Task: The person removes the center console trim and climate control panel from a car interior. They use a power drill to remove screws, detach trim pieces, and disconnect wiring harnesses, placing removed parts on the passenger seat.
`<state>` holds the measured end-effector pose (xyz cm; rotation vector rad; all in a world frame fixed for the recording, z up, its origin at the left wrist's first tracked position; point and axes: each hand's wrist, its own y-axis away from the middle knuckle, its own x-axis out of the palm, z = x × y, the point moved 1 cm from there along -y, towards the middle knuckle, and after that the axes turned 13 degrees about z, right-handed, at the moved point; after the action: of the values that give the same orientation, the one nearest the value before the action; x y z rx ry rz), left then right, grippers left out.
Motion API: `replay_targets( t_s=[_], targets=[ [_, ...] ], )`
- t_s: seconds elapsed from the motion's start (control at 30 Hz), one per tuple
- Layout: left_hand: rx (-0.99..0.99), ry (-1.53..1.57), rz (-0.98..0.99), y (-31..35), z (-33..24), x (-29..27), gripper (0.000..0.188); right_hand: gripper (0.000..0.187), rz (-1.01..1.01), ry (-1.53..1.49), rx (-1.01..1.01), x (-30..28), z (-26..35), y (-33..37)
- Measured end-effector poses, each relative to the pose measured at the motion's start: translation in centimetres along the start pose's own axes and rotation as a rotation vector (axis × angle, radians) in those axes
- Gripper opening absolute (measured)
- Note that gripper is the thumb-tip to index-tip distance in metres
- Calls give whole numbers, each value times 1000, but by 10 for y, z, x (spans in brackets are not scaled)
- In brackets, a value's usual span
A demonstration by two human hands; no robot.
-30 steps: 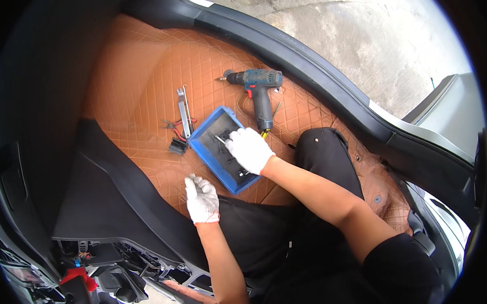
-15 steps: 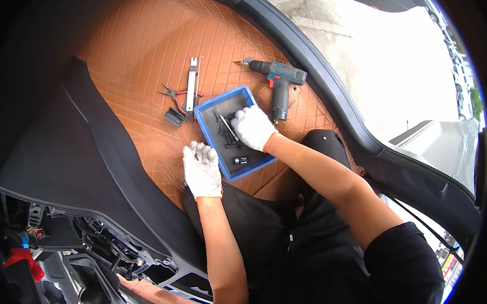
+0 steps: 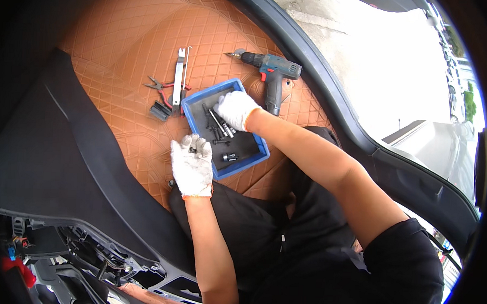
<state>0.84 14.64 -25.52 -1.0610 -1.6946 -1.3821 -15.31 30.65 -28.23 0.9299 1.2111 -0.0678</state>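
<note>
Black bolts [image 3: 221, 133] and slim silver rods [image 3: 216, 120] are loosely strewn in the blue tray [image 3: 213, 90], a stubby socket [image 3: 230, 157] set nearer. Into the tray's right side the right hand [image 3: 236, 109] is lowered, fingers curled down (whether anything is gripped cannot be told). Beside the left rim, the left hand [image 3: 191, 169] is turned palm up, half closed, a small dark piece [image 3: 192, 150] held by curled fingers.

Daylight floods in from the upper right, burning the pavement [image 3: 348, 56] to white glare; my gloved right grip [image 3: 236, 109] looks bleached (its weave barely shows), while the fisheye bows the door sill [image 3: 333, 96] and blackens the rim.
</note>
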Motion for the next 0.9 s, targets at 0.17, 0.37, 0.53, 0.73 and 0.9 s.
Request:
replay_targets(
  t_s=[0.17, 0.37, 0.53, 0.73, 0.9],
  targets=[
    [45, 64, 11, -1, -5, -8, 46, 15, -48, 125, -65, 4, 32, 66],
    [41, 81, 64, 0, -6, -15, 41, 13, -197, 70, -182, 29, 43, 131],
    [78, 73, -72, -3, -4, -16, 33, 13, -415, -347, -88, 6, 19, 129],
    [153, -47, -39, 0, -2, -23, 33, 23, -728, -735, 701, 16, -33, 123],
    [190, -167, -147, 0, -3, -16, 29, 5, -657, -419, 68, -13, 9, 88]
  ],
)
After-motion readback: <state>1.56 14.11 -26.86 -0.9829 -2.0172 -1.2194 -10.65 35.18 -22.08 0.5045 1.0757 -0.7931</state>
